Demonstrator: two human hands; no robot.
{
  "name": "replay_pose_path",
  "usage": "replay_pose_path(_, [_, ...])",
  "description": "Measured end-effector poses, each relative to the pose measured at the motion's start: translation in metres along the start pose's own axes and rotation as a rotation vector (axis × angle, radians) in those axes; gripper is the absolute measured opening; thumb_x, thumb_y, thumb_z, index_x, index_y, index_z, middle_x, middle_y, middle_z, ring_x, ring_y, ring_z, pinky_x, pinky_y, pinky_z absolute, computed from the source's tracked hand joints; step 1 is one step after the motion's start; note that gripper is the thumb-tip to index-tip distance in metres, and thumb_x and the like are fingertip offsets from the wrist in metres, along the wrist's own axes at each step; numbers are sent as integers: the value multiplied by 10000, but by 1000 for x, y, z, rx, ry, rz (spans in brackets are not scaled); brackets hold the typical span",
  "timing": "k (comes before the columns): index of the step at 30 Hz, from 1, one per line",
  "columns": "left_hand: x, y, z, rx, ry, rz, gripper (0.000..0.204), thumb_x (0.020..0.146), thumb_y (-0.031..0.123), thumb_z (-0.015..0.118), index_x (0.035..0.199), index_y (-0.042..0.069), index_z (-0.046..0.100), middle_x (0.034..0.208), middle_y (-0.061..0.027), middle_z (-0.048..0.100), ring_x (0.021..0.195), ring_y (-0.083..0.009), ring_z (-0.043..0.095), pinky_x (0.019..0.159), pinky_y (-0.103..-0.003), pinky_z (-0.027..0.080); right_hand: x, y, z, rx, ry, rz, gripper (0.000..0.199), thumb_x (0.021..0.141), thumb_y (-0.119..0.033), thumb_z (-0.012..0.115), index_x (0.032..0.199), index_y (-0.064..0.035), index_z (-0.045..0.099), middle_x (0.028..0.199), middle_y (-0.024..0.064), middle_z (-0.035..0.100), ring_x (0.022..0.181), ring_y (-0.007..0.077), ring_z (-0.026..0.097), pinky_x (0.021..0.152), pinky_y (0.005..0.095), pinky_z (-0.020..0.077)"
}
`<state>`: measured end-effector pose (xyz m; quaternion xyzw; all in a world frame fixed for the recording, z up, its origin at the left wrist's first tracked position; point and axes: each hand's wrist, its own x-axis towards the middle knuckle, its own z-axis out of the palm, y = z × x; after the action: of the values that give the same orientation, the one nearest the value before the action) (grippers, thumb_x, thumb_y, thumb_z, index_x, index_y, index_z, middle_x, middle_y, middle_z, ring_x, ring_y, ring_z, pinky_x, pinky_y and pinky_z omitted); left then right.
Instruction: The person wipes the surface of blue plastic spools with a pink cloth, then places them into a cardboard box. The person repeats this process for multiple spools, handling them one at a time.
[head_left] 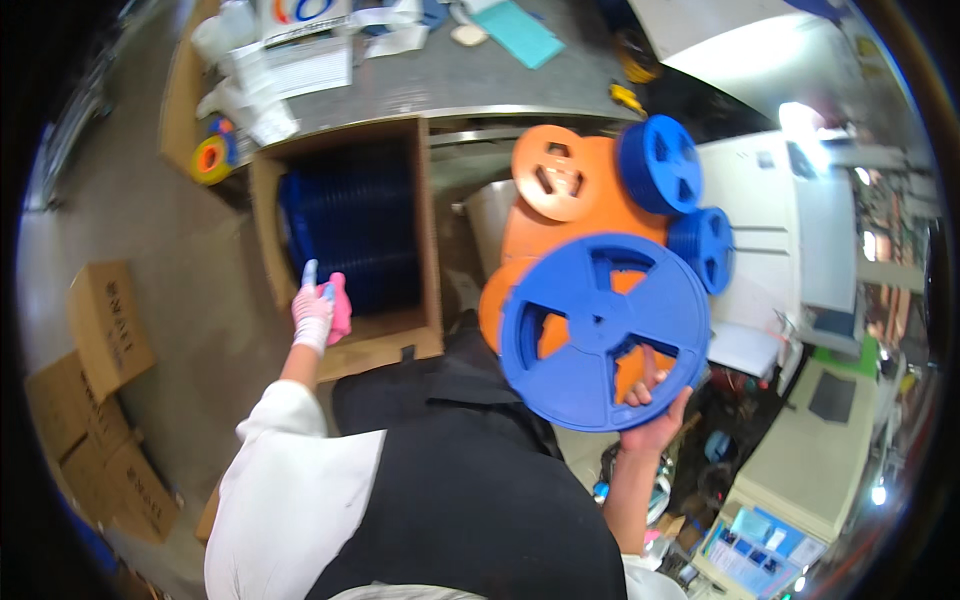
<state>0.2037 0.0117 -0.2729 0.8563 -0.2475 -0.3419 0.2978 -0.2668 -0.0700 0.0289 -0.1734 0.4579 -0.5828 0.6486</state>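
Observation:
In my right hand [652, 410] is a large blue plastic reel [555, 282], its flat face turned up. My fingers pass through one of its cutouts and the palm is at the rim. My left hand [311, 308], in a pale glove with bluish fingertips, is at the near left part of an open cardboard box [433, 250]. A crumpled pink cloth [341, 310] is gripped in it, while the index finger points forward. Several dark blue reels [355, 220] stand packed in a row inside the box. Whether the left hand touches them I cannot tell.
Beyond the box stands a grey workbench [400, 90] with papers. An orange board [610, 180] at right carries an orange disc [545, 165] and stacks of smaller blue reels [672, 165]. Closed cartons [110, 320] sit on the left floor; machines [800, 450] stand at right.

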Motion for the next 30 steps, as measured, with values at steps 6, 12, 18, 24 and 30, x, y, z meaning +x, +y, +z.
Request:
replay_pose_path(6, [-35,86,11,-50,-88,554,650,924,131,585,1517,150,322,1421,-141,512,946,-343,664,878,-359,534,1,-1,4,235,-264,29,496,979,-497,511,1028,-4,533,1580,184,223,585,114,500,560,277,424])
replay_pose_path(12, [-80,150,11,276,-2,1246,709,792,86,678,1446,206,433,1470,-216,440,605,-294,654,536,-358,544,0,2,12,342,-329,97,521,987,-500,495,1014,19,544,1566,220,235,539,131,525,537,293,435])
replay_pose_path(18, [-104,169,6,360,-308,1379,755,740,27,674,1421,278,466,1437,-216,481,771,-296,703,622,-355,585,-2,5,8,332,-349,128,555,978,-520,503,1011,32,548,1557,242,245,515,128,526,516,297,431])
replay_pose_path(24, [-89,206,-40,-229,-239,903,580,832,53,683,1381,57,498,1313,-184,598,1110,-314,656,942,-346,521,-10,8,11,302,-371,142,550,967,-530,517,1003,18,543,1556,232,256,496,114,495,503,289,409])
replay_pose_path(30, [-145,292,0,-396,-340,951,614,812,127,729,1371,58,484,1287,-154,591,1214,-316,561,1037,-382,426,-13,18,34,244,-414,234,539,936,-550,566,963,-12,542,1584,163,225,482,82,437,494,262,360])
